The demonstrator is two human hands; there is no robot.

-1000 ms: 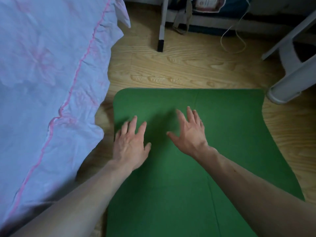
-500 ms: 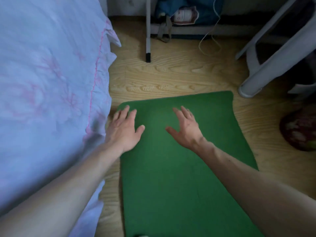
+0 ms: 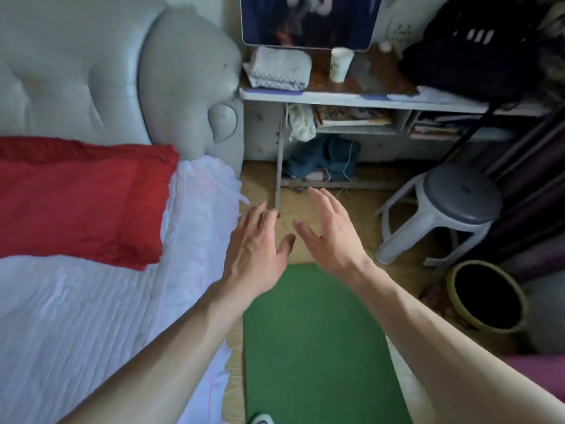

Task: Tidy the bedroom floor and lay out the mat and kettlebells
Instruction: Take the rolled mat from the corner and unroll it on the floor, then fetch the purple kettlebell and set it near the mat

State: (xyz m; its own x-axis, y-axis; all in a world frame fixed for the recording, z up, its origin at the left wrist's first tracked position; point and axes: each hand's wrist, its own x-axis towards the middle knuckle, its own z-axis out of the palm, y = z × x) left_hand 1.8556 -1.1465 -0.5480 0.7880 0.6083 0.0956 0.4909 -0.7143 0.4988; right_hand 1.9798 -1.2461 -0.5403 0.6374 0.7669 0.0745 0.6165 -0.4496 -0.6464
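While the green mat [image 3: 312, 341] lies flat on the floor beside the bed [image 3: 91, 301], my left hand [image 3: 256, 255] and right hand [image 3: 330, 237] hover above its far end, fingers spread, holding nothing, stool [image 3: 443, 212] to the right.

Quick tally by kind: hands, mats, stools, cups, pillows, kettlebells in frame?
Hands: 2, left hand, right hand
Mat: 1, green mat
Stool: 1, grey stool
Cup: 1, white cup
Pillow: 1, red pillow
Kettlebells: 0 visible
Total: 6
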